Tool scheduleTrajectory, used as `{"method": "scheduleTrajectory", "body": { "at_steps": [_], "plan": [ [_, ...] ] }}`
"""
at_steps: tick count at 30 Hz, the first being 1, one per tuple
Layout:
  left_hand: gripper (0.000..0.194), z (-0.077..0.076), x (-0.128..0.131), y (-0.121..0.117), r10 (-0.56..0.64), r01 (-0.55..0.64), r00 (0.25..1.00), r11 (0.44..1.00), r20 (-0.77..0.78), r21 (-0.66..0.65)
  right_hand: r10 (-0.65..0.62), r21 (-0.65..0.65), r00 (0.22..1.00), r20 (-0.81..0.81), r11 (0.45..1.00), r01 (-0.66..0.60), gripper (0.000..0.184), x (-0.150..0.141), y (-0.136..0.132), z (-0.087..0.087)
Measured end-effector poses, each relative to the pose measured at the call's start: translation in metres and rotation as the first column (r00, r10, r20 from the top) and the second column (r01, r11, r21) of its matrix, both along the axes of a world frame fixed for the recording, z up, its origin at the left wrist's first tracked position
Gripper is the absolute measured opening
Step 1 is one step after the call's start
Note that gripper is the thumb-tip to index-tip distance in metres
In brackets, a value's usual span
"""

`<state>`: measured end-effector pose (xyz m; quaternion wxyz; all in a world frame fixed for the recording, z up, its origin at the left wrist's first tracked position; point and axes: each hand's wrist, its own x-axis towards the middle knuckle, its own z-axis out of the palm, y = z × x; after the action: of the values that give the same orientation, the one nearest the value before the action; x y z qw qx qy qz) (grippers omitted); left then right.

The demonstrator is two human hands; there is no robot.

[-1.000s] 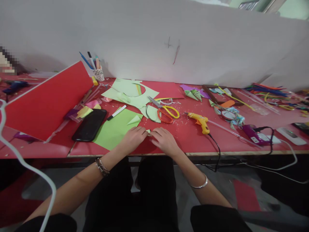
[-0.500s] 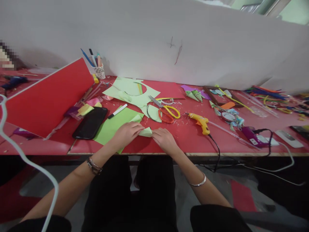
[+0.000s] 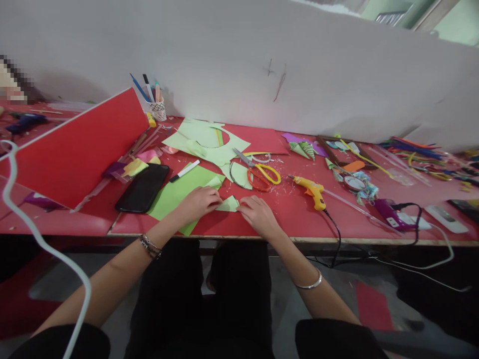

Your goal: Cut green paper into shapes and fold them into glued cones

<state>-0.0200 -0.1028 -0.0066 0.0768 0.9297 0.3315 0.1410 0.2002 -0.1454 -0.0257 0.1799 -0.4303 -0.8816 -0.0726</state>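
as the left hand (image 3: 200, 202) pinches one end of a pale green paper piece (image 3: 228, 204), the right hand (image 3: 259, 215) pinches its other end, near scissors (image 3: 255, 165).

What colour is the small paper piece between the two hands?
The paper piece is pale green, best seen in the head view.

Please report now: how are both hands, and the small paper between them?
Left hand, right hand at opposite ends. Pale-green paper low over table. Scissors beyond, clear of hands.
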Motion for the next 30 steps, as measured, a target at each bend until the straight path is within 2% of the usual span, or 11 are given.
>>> {"method": "scheduleTrajectory", "body": {
  "at_steps": [5, 11, 15, 20, 27, 30],
  "plan": [
    [0.015, 0.003, -0.002, 0.002, 0.014, -0.014, 0.999, 1.000, -0.041, -0.007, 0.009, -0.042, 1.000, -0.017, 0.999, -0.009, 0.020, 0.002, -0.002, 0.001],
    [0.018, 0.006, -0.005, 0.007, -0.023, 0.021, 0.996, 1.000, -0.089, -0.023, -0.013, -0.082, 0.999, -0.030, 0.997, 0.011, 0.024, 0.003, -0.008, 0.003],
    [0.014, 0.008, -0.006, 0.006, 0.006, -0.009, 0.993, 1.000, -0.119, -0.019, -0.048, -0.129, 0.997, -0.052, 0.991, 0.041, 0.027, -0.009, -0.011, 0.008],
    [0.017, 0.008, -0.006, 0.002, 0.041, -0.044, 0.992, 0.999, -0.121, -0.021, -0.032, -0.177, 0.999, -0.026, 0.984, 0.027, 0.039, -0.029, -0.014, 0.010],
    [0.017, 0.008, -0.015, 0.005, -0.009, -0.001, 0.998, 0.989, -0.067, -0.147, -0.059, -0.215, 0.998, -0.016, 0.975, 0.054, 0.037, -0.033, -0.017, 0.010],
    [0.019, 0.009, -0.019, 0.005, 0.016, -0.024, 0.999, 0.985, -0.046, -0.171, -0.062, -0.225, 0.998, -0.029, 0.973, 0.054, 0.037, -0.033, -0.017, 0.011]
  ]
}}
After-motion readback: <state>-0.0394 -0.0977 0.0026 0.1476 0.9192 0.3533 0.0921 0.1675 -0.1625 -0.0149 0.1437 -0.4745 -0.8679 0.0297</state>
